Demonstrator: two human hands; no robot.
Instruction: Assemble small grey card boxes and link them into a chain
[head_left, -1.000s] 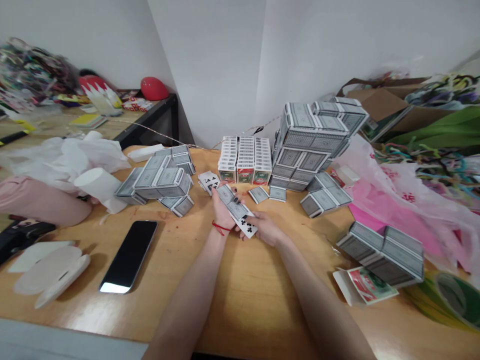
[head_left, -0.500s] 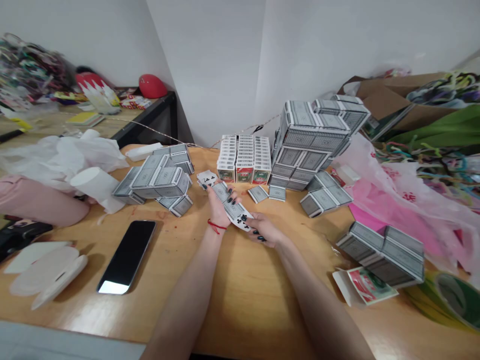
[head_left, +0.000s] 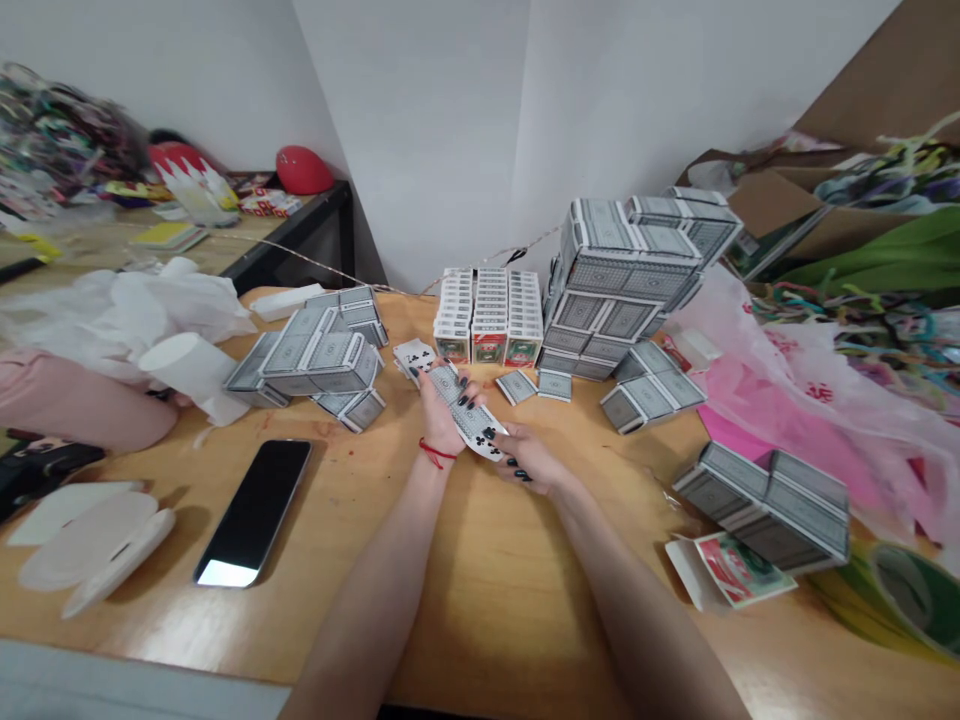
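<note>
My left hand (head_left: 442, 412), with a red string at the wrist, is closed round a pack of playing cards (head_left: 456, 392) lying back side up, its fingers over the far edge. At the near end of the pack my right hand (head_left: 526, 458) pinches a playing card (head_left: 482, 442) that shows black clubs on its face. Just beyond my left hand lie some face-up cards (head_left: 412, 356), the nearest with clubs on it. Two small grey-backed stacks (head_left: 534, 387) rest on the table to the right of my hands.
Card boxes (head_left: 489, 315) stand in rows behind my hands. A tall pile of grey-patterned packs (head_left: 626, 285) rises to the right, and a lower pile (head_left: 319, 355) sits left. A phone (head_left: 255, 512), an open card box (head_left: 735, 570) and green-yellow tape (head_left: 892, 595) lie nearer me.
My left hand and the pack have shifted slightly to the right. The card in my right hand now sits further under the pack, with less of its face showing.
</note>
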